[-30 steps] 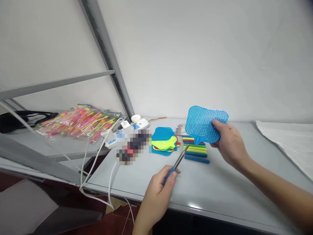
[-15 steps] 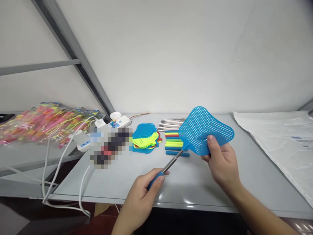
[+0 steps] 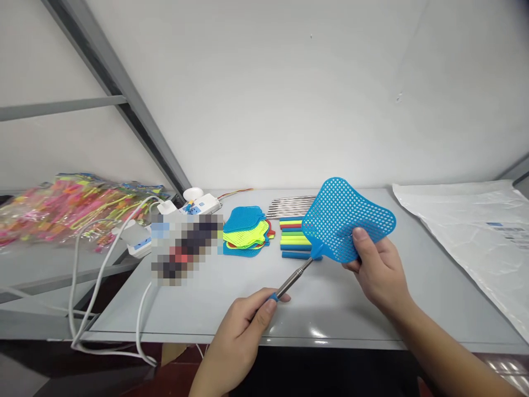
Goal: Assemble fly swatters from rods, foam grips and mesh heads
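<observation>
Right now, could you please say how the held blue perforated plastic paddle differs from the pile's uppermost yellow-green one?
The blue perforated paddle is raised in the right hand; the yellow-green perforated paddle lies in the pile. The blue paddle meets a metal rod; the yellow-green paddle shows none. Both are perforated.

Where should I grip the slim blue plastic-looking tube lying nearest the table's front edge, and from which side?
Probably the middle of the slim blue tube, pinched widthwise from the front: it lies crosswise, a narrow gap separating it from the coloured tubes behind.
</observation>
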The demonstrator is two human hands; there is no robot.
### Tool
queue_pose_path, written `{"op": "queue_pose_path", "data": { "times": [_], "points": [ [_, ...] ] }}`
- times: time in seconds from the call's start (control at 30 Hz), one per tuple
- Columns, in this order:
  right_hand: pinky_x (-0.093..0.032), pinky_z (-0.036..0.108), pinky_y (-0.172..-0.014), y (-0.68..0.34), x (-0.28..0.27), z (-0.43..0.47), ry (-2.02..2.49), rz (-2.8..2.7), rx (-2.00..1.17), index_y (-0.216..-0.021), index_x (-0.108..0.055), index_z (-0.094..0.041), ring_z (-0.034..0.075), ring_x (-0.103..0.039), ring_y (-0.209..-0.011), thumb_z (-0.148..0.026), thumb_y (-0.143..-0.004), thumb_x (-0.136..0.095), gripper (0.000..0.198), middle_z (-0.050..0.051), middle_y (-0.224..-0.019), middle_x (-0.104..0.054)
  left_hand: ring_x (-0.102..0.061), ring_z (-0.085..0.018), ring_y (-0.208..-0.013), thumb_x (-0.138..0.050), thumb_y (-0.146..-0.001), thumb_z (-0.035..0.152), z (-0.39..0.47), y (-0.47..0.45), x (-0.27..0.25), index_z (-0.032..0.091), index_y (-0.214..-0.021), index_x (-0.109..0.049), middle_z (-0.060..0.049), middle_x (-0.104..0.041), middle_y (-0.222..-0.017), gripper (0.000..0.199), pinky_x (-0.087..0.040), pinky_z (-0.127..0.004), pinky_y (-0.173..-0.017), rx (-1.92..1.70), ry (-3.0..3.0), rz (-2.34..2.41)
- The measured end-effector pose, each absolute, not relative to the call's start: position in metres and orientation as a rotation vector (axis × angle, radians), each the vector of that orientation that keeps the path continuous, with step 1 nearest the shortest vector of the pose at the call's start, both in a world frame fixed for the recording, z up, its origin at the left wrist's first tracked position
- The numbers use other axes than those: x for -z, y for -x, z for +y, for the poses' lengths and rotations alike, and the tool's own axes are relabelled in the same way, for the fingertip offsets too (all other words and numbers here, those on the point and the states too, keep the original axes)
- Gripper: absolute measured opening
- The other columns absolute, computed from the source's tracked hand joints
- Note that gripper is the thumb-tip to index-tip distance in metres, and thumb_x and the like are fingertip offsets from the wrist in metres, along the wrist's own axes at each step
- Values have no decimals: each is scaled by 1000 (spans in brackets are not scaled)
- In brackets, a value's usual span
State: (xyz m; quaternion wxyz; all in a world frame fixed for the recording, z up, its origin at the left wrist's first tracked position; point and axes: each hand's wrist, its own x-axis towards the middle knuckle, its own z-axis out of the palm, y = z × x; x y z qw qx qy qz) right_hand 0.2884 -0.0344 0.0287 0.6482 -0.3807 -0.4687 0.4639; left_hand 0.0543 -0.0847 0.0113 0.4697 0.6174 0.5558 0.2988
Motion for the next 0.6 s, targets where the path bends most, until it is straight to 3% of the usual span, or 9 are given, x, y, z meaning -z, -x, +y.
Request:
{"op": "queue_pose_path", "data": {
  "times": [0.17,0.6],
  "points": [
    [-23,23,-44,-289,-25,-33,884,-1011,-1062,-69,-38,-22,7,-28,-48,-41,-94,-54,35,-8,-56,-29,-57,-21,-108,-45,-97,43,-81,-54,-10,26,-115,-67,1,-68,-116,33,-41,-25,-89,-732,-1631,1264],
    [-19,25,-44,-283,-23,-37,991,-1122,-1086,-67,-35,-22,7,-27,-48,-46,-94,-50,40,-7,-56,-30,-57,-18,-85,-39,-99,45,-80,-56,-9,25,-112,-64,1,-66,-91,34,-39,-23,-76,-711,-1667,1271]
  ]
}}
